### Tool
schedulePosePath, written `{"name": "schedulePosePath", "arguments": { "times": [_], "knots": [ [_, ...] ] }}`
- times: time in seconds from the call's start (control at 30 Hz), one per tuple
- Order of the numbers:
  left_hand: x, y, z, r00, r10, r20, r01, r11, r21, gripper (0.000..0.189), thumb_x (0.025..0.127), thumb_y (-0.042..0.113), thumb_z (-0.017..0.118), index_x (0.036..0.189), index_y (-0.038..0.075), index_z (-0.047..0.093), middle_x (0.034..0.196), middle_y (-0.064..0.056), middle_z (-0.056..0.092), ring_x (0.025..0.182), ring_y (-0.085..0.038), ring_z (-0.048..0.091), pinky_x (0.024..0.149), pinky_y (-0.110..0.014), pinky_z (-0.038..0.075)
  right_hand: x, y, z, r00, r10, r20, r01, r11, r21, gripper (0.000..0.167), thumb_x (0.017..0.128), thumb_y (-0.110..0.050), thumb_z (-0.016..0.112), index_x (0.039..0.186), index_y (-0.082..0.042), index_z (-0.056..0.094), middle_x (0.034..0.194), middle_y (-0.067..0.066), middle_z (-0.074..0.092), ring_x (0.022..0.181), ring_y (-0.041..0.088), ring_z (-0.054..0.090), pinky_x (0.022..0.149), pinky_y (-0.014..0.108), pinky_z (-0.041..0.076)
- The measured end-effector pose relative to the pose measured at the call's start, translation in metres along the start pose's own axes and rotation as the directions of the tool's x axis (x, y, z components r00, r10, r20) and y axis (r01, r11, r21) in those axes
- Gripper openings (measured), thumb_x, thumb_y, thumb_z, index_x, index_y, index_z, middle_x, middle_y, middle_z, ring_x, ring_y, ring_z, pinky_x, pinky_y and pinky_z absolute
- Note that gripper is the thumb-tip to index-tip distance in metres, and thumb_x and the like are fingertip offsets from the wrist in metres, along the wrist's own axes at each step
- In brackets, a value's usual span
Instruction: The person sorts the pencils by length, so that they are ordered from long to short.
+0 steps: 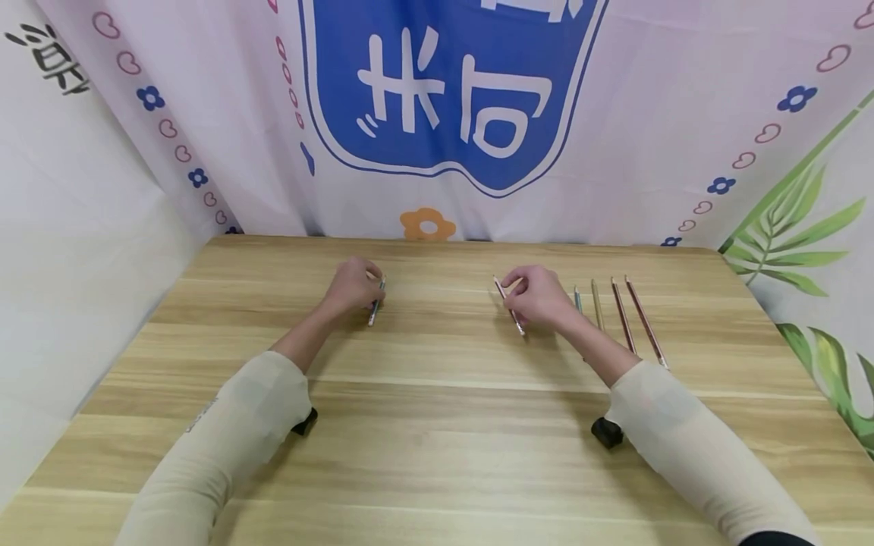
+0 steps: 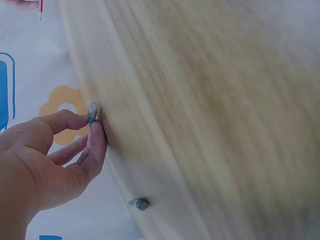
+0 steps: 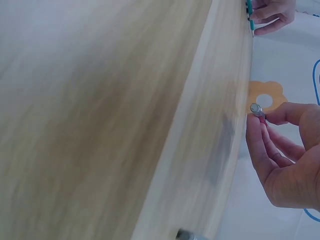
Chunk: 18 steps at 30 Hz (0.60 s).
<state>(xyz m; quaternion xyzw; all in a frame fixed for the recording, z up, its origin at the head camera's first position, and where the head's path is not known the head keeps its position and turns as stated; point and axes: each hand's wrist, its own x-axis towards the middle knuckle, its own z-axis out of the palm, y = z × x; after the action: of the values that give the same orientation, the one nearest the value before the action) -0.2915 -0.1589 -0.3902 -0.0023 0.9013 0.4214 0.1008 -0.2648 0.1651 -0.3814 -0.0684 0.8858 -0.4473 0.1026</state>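
My left hand (image 1: 354,285) pinches a teal pencil (image 1: 373,313) between thumb and fingers, above the far left-centre of the table. In the left wrist view its capped end (image 2: 93,108) points toward the camera. My right hand (image 1: 537,294) pinches a dark red pencil (image 1: 517,322) at the far right-centre, its tip pointing away from me. The right wrist view shows that pencil's metal-ringed end (image 3: 256,108) between thumb and fingertips. Beside the right hand lie a teal pencil (image 1: 577,298), a gold pencil (image 1: 597,299) and two dark red pencils, partly hidden by the forearm.
The wooden table (image 1: 423,455) runs back to a printed curtain (image 1: 614,152). A separate grey, round-ended object (image 2: 140,204) shows below the left hand in the left wrist view. Black wrist pieces (image 1: 607,432) hang under both sleeves.
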Motion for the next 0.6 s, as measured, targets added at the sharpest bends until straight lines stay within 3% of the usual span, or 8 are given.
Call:
{"name": "schedulePosePath", "arguments": {
  "times": [0.4,0.6],
  "knots": [
    [-0.003,-0.001,-0.001,1.000,0.016,0.010,-0.016,1.000,-0.018,0.047,0.085,-0.010,0.064,0.131,-0.015,0.060,0.116,-0.033,0.069,0.069,-0.020,0.069,0.062,-0.025,0.063,-0.007,0.009,-0.013,0.999,0.033,0.002,-0.033,0.999,-0.009,0.032,0.089,0.005,0.067,0.121,0.009,0.063,0.090,0.017,0.071,0.062,0.013,0.065,0.055,0.026,0.062],
    [-0.005,0.000,0.000,0.999,0.029,0.017,-0.028,0.999,-0.034,0.045,0.084,-0.010,0.063,0.129,-0.014,0.061,0.116,-0.033,0.069,0.067,-0.018,0.068,0.063,-0.025,0.063,-0.012,0.013,-0.019,0.998,0.062,0.025,-0.063,0.997,0.037,0.033,0.092,0.007,0.066,0.125,0.009,0.059,0.094,0.021,0.069,0.068,0.018,0.068,0.058,0.026,0.062]
  ]
}}
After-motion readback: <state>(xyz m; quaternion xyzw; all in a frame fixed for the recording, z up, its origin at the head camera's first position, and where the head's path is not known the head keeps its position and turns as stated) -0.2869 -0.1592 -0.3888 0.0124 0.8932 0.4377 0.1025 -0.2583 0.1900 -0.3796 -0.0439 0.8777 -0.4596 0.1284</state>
